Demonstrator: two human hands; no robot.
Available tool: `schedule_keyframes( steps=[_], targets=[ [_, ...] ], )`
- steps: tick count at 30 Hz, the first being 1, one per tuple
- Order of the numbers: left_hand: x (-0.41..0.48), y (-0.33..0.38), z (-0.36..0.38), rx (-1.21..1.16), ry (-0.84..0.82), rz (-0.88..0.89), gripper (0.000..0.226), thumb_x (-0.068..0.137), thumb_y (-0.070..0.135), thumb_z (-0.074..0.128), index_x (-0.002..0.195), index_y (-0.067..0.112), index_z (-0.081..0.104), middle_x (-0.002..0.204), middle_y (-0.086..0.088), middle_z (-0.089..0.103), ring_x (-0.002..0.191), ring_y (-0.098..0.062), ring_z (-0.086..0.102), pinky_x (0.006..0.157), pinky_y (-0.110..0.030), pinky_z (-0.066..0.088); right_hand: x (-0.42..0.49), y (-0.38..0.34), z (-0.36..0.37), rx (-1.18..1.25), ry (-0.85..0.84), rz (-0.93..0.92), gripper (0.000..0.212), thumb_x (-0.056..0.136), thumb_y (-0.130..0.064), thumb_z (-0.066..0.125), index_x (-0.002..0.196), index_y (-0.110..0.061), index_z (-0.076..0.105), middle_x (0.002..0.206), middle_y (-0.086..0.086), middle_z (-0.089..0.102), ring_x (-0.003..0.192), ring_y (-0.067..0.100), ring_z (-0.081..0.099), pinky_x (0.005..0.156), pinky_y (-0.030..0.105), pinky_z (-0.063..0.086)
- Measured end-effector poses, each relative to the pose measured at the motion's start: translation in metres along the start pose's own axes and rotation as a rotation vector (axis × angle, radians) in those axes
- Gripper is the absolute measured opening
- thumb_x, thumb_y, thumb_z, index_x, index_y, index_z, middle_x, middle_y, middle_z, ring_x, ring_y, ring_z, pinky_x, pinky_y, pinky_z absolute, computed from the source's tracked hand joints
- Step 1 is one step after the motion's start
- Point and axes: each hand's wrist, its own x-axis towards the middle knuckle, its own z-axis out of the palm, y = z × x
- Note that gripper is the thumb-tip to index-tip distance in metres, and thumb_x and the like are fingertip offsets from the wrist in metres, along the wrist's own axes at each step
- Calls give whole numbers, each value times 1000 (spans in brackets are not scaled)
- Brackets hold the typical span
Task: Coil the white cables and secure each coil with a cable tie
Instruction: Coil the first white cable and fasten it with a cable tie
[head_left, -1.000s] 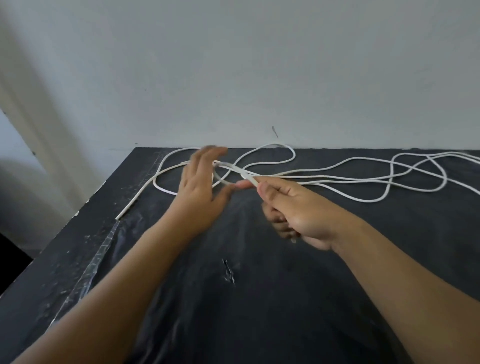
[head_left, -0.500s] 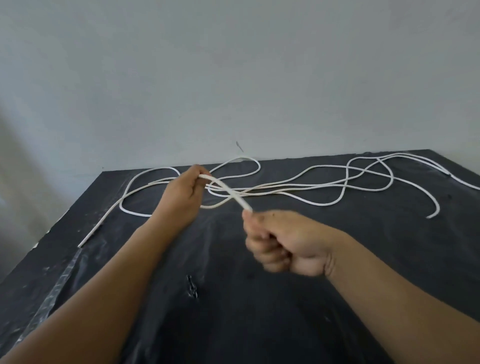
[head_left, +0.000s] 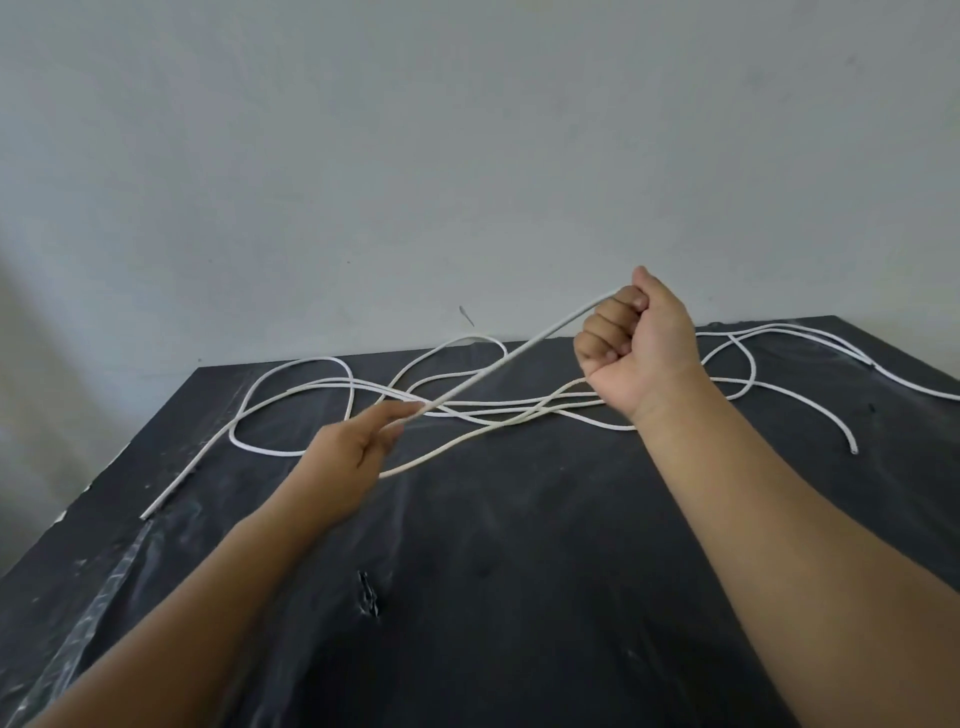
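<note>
the right hand (head_left: 641, 343) is up above the far half of the surface (head_left: 519, 545), its grip closed in a fist around the white cable (head_left: 509, 358). from that fist a straight stretch of cable runs down and to the left to the left hand (head_left: 353, 452), which pinches it between thumb and fingertips (head_left: 402, 410), low over the surface. a slack run leaves the left hand and curves back toward the right wrist.

the rest of the cable lies in loose, crossing loops along the far edge, close to the wall (head_left: 467, 156). one cut end (head_left: 148, 514) sits right at the left edge of the surface, and another cut end (head_left: 854, 449) lies on the right side, apart from the loops. a strand runs off past the right edge of view.

the near half of the surface, covered in dark wrinkled plastic, is open between the two forearms, save for a small dark clip-like thing (head_left: 368, 595) i can't make out clearly.
</note>
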Motion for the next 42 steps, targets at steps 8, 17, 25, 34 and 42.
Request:
schedule_keyframes(
  steps=[8,17,25,34,42],
  targets=[
    [2,41,-7,219,-127,238,44,82,22,40,114,32,69,71,15,39,73,0,44,68,-7,30,3,24,5,-366,-101,-16,33,92,-19,38,59,-18,37,48,-3,29,41,12,21,43,23,21],
    [3,85,-26,120,-114,353,26,84,23,50,95,35,69,73,10,50,78,-1,47,72,-7,32,-27,56,-5,-1028,-394,87,23,97,-21,38,77,-11,42,61,4,49,50,17,43,53,30,41],
    [19,90,-56,-113,-71,48,6,85,19,68,80,18,71,54,15,58,52,3,49,53,-6,35,-57,51,-11,-804,-604,574,50,98,-47,32,65,-15,53,46,-4,29,38,9,18,42,22,18],
    [5,99,-18,-1070,-314,-239,23,88,34,45,80,12,49,73,-2,66,64,-17,68,69,-33,57,-58,44,-7,-428,-833,685,41,93,-40,50,59,-22,34,44,-8,21,35,8,15,39,20,19],
    [12,91,-23,-849,-199,-204,20,100,17,42,84,8,49,59,-3,55,49,-16,50,60,-35,57,-60,44,-2,-784,-516,374,33,90,-42,49,75,-13,56,53,-4,22,45,11,17,47,26,33]
  ],
)
